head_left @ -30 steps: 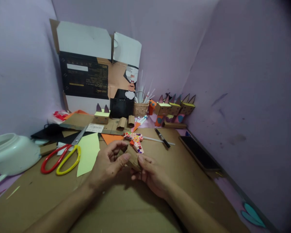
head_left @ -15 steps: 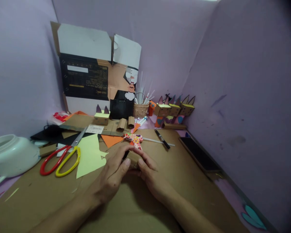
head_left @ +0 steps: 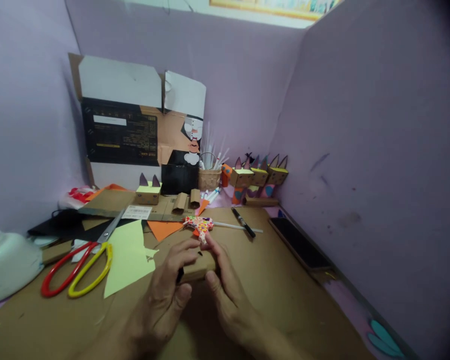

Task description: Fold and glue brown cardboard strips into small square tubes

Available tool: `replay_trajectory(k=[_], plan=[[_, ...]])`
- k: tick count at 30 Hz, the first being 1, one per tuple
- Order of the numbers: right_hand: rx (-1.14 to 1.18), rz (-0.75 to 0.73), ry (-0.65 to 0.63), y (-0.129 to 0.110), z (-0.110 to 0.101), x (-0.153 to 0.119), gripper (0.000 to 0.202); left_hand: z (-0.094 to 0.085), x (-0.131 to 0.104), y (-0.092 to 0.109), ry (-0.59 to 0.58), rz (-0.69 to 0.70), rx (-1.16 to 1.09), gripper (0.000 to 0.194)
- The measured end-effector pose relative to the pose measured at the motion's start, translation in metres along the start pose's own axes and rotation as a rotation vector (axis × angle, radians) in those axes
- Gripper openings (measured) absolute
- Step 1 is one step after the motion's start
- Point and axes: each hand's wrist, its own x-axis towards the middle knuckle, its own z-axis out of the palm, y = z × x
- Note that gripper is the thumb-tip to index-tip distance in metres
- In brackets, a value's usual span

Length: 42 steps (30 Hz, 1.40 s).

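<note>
A small brown cardboard box (head_left: pixel 199 269), folded from corrugated board, is between my two hands near the middle of the work surface. My right hand (head_left: pixel 227 290) grips its right end, the thumb in front and the fingers behind. Around its left end curl the fingers of my left hand (head_left: pixel 167 285), while the left thumb stands a little off the front face. Just beyond the fingers lies a patterned paper bow (head_left: pixel 199 226) with a white straw (head_left: pixel 228 227) reaching right from it. The far side of the box is hidden.
Scissors (head_left: pixel 92 265) with red and yellow handles lie left, beside yellow-green paper (head_left: pixel 129 260) and a white pot (head_left: pixel 11 267). A black marker (head_left: pixel 243 222) and a phone (head_left: pixel 298 242) lie right. Behind are a cardboard animal head (head_left: pixel 148 194), cardboard tubes (head_left: pixel 180 203) and a basket (head_left: pixel 210 180).
The view has tilted up and shifted right. My hands have opened a little around the cardboard box, showing more of it, and the left thumb has come away from its face.
</note>
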Motion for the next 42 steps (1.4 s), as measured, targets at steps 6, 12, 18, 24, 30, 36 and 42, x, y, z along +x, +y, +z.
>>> replay_trajectory(k=[6, 12, 18, 24, 30, 36, 42], plan=[[0.121, -0.011, -0.062, -0.001, -0.002, -0.002, 0.060, 0.005, -0.002, -0.002, 0.033, 0.079, 0.030, 0.031], [0.337, -0.027, 0.046, -0.010, 0.000, 0.006, 0.045, 0.005, -0.001, 0.009, 0.013, 0.193, 0.169, 0.037], [0.683, 0.150, 0.077, -0.006, 0.002, 0.011, 0.045, 0.005, 0.004, 0.016, 0.034, 0.173, 0.202, 0.034], [1.028, 0.373, 0.098, -0.001, 0.005, 0.013, 0.041, 0.006, 0.010, 0.018, -0.067, 0.008, 0.129, 0.042], [1.213, 0.490, 0.127, -0.002, 0.004, 0.019, 0.036, 0.011, 0.005, 0.013, 0.036, -0.131, 0.037, 0.071], [1.322, 0.596, 0.110, 0.002, -0.004, 0.021, 0.031, 0.005, 0.010, 0.012, 0.068, -0.106, 0.070, 0.067], [1.307, 0.581, -0.087, -0.010, -0.005, 0.021, 0.032, 0.000, 0.013, 0.008, 0.014, 0.036, 0.000, 0.055]])
